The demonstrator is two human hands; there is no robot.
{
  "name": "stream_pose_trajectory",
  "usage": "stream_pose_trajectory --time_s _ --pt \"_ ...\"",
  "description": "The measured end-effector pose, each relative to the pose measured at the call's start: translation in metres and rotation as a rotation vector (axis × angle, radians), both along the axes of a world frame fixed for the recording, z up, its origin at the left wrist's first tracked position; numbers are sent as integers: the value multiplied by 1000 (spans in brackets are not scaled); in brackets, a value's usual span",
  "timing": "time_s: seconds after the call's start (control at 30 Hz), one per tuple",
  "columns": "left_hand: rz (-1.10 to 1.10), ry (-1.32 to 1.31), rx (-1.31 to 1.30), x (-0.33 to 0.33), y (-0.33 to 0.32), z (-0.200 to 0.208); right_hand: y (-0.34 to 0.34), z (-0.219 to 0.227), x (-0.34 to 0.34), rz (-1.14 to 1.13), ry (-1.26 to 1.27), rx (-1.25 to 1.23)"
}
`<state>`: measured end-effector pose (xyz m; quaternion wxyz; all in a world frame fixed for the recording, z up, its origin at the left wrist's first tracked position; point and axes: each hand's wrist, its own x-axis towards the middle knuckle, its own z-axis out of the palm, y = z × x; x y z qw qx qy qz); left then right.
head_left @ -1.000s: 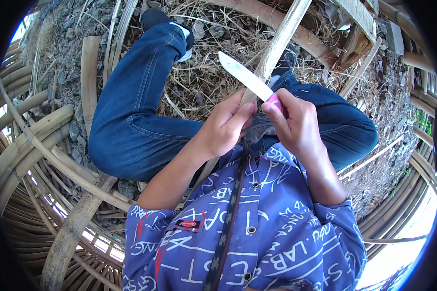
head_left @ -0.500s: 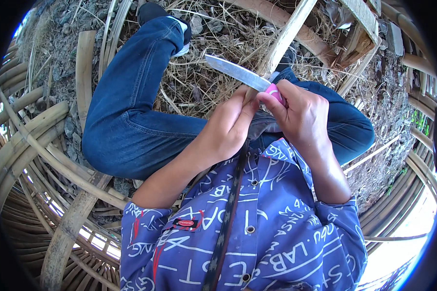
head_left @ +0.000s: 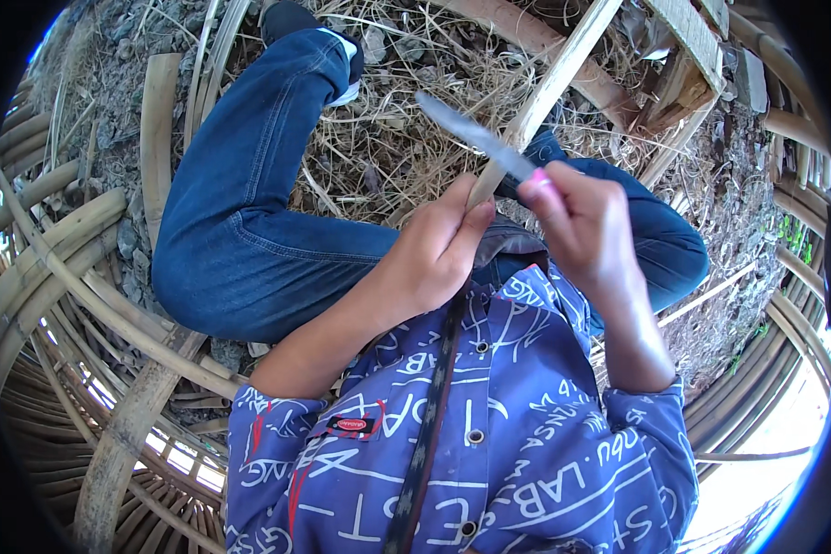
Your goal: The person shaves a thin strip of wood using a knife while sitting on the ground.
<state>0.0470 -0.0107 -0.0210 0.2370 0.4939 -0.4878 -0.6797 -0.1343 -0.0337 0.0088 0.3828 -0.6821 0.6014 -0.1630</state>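
Note:
My right hand (head_left: pixel 586 217) is closed round the pink handle of a knife (head_left: pixel 475 134). Its blade points up and to the left, slightly smeared by motion, and crosses over a pale wooden stick (head_left: pixel 554 88). The near end of that stick is gripped by my left hand (head_left: pixel 434 245), thumb and fingers wrapped round it. From there the stick slants up and to the right past my bent right leg. Whether the blade touches the wood I cannot tell.
Dry shavings and straw (head_left: pixel 379 148) cover the ground between my legs. A wooden frame (head_left: pixel 688 55) and a thick bamboo pole (head_left: pixel 526 28) lie at the far right. Curved bamboo strips (head_left: pixel 55 249) surround me on the left, with more bamboo (head_left: pixel 757 360) on the right.
My right hand with the knife has moved right and slightly down, and the blade has shifted right along the stick. My left hand stays nearly still on the stick.

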Motion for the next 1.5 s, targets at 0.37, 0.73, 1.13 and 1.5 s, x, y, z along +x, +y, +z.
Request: stream_pose_trajectory --time_s 0.37,0.73,1.13,1.5 --pt "43 -44 -96 -2 -4 -1 1 -11 12 18 177 -293" --pt "46 -57 -136 0 1 -3 -25 0 -45 -395 92 -304" --pt "27 397 643 9 -13 2 -22 6 -3 -40 111 -74" --pt "76 -100 -70 -13 1 3 -25 12 -8 85 251 -142"
